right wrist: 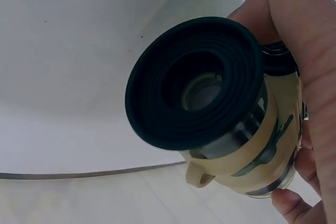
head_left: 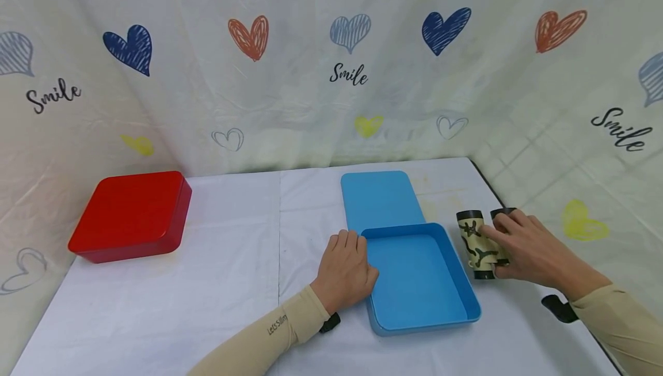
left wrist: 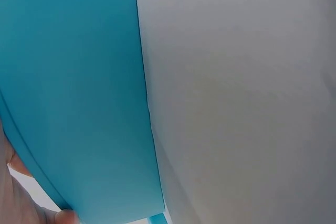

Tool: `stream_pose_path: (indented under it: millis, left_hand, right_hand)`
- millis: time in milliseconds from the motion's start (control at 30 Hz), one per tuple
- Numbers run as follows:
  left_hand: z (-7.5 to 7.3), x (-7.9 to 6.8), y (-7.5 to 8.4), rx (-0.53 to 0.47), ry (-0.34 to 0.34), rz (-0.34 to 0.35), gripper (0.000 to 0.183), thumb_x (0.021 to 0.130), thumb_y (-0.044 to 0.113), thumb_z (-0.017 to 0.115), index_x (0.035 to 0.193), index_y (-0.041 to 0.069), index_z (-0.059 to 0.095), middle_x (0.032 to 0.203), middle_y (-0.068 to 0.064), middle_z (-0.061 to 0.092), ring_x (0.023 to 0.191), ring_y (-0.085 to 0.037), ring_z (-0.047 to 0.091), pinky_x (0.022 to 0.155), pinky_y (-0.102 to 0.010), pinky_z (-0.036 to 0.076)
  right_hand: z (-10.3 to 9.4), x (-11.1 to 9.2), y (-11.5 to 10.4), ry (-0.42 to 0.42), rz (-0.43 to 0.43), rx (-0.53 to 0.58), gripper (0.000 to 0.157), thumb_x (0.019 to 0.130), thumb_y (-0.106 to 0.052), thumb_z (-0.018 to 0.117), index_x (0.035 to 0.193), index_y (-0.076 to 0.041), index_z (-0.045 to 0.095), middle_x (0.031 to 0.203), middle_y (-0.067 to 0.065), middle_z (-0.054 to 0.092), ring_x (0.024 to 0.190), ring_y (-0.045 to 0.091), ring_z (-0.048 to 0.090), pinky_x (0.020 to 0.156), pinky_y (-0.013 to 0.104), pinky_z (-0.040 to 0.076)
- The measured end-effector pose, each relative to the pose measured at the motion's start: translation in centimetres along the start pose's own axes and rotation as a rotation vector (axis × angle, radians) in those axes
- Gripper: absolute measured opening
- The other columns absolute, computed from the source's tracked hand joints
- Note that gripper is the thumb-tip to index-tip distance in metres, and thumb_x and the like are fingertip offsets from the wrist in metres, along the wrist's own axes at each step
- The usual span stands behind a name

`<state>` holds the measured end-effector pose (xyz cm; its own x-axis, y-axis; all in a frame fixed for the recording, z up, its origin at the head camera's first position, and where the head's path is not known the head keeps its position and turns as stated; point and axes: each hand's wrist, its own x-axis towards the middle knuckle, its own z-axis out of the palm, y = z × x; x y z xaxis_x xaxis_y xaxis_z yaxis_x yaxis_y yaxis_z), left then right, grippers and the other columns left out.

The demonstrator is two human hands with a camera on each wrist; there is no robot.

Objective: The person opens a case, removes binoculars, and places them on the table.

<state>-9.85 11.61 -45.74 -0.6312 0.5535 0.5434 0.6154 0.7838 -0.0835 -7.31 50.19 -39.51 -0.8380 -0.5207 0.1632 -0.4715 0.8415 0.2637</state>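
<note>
A pair of camouflage binoculars [head_left: 472, 243] with black ends is at the table's right side. My right hand [head_left: 533, 249] grips the right barrel, its fingers reaching over the top; in the right wrist view one dark eyecup [right wrist: 149, 103] faces the camera. A shallow open blue box [head_left: 425, 284] lies left of the binoculars, with nothing in it. At its left wall, my left hand [head_left: 346, 269] holds the rim near the back corner. The left wrist view is filled largely by the blue wall [left wrist: 79, 103], with fingertips at the lower left.
A flat blue lid [head_left: 380, 197] lies behind the blue box, against its back edge. On the far left stands a closed red box [head_left: 134, 206]. White cloth [head_left: 228, 301] covers the table, and a curtain printed with hearts [head_left: 300, 99] hangs behind and on both sides.
</note>
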Motion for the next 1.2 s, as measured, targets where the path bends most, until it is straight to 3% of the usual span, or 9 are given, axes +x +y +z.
stream_pose_path:
  millis: [433,800,1200]
  left_hand:
    - [0.0,0.1,0.0,-0.011,-0.012,-0.004,0.024,0.083,0.027,0.058,0.075,0.018,0.038,0.074,0.001,0.023,0.071,-0.016,0.027,0.07,-0.028,0.025]
    - [0.0,0.0,-0.1,0.0,-0.01,-0.003,0.023,0.082,0.027,0.058,0.074,0.018,0.037,0.074,0.001,0.024,0.071,-0.016,0.026,0.07,-0.028,0.025]
    - [0.2,0.0,-0.2,-0.006,0.036,0.004,0.022,0.079,0.025,0.056,0.074,0.017,0.036,0.073,0.0,0.024,0.071,-0.016,0.028,0.069,-0.029,0.026]
  right_hand:
    - [1.4,-0.5,0.1,-0.024,-0.02,0.003,0.086,0.048,-0.043,0.098,0.123,-0.018,0.063,0.101,0.005,0.055,0.094,0.027,0.048,0.072,0.044,0.042]
    - [1.4,-0.8,0.2,-0.049,0.014,0.01,0.084,0.051,-0.042,0.098,0.122,-0.017,0.062,0.1,0.005,0.055,0.096,0.028,0.049,0.074,0.045,0.043]
    - [1.9,-1.5,1.2,-0.017,0.012,0.01,0.087,0.046,-0.044,0.097,0.121,-0.015,0.064,0.1,0.006,0.055,0.093,0.028,0.05,0.071,0.046,0.042]
